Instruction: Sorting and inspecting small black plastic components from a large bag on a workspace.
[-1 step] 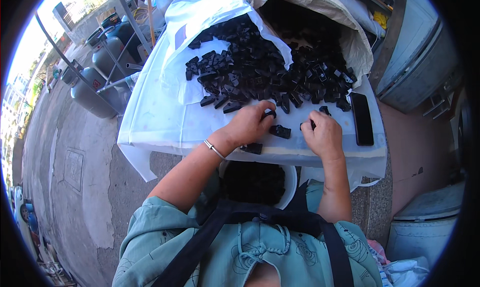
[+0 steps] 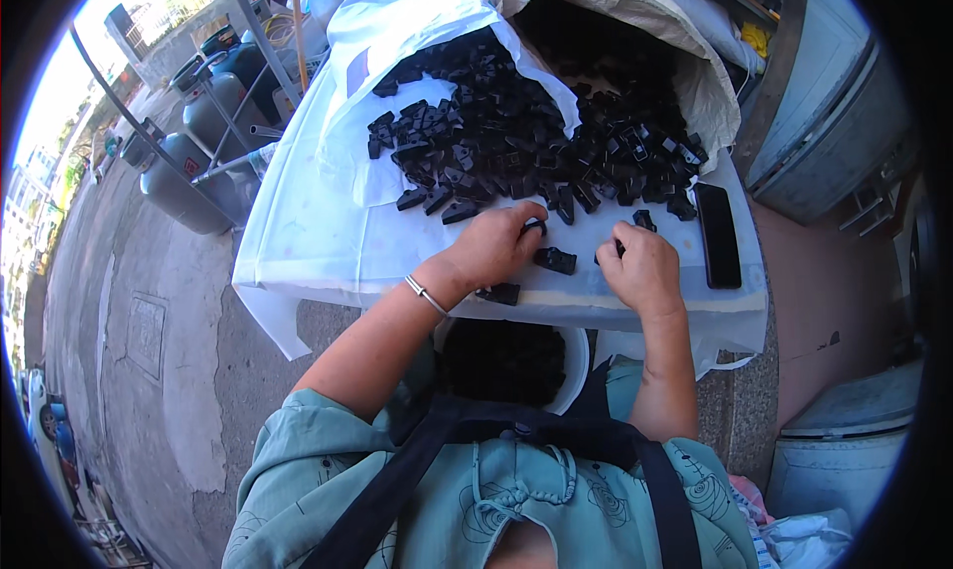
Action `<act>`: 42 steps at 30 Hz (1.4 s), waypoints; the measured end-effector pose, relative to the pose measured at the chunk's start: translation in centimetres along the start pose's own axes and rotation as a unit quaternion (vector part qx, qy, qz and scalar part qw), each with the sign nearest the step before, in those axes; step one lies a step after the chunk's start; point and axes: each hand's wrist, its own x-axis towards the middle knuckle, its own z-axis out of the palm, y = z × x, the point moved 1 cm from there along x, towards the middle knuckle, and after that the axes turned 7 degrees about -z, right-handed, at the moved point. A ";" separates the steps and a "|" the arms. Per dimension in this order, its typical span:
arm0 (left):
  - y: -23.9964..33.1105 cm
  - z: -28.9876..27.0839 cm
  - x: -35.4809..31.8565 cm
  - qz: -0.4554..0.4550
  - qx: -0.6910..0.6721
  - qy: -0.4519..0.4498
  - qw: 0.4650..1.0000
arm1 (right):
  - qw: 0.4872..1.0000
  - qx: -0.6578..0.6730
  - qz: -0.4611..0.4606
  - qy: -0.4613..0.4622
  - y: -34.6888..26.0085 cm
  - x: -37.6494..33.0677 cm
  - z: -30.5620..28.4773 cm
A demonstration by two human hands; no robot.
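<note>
Left hand (image 2: 504, 241) grips a small black plastic piece (image 2: 536, 227), right hand (image 2: 643, 269) pinches another dark piece (image 2: 619, 247), both over the white-sheeted desk (image 2: 318, 241), a black plastic block (image 2: 555, 261) lying between them

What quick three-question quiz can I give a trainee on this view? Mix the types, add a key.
1. True or false: the flat black phone-like slab lies to the right of the right hand.

2. Fill the gap: a silver-coloured bracelet is worn on the ____ wrist.

3. Multiple choice: what is between the thumb and fingers of the left hand?
A) a screwdriver
B) a small black part
C) a white cloth

Key: 1 true; 2 left; 3 B.
</note>
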 end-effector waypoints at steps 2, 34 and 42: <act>-0.3 -0.3 0.1 0.045 0.137 0.026 0.989 | 0.996 -0.027 0.037 -0.072 -0.6 0.5 0.1; -1.6 -1.9 -2.2 -0.063 -0.074 0.043 0.994 | 0.960 0.205 -0.158 0.103 -1.6 -0.1 5.0; -3.5 -3.5 -4.0 0.057 0.059 0.064 0.995 | 0.942 0.239 -0.201 0.121 -2.6 -0.5 5.5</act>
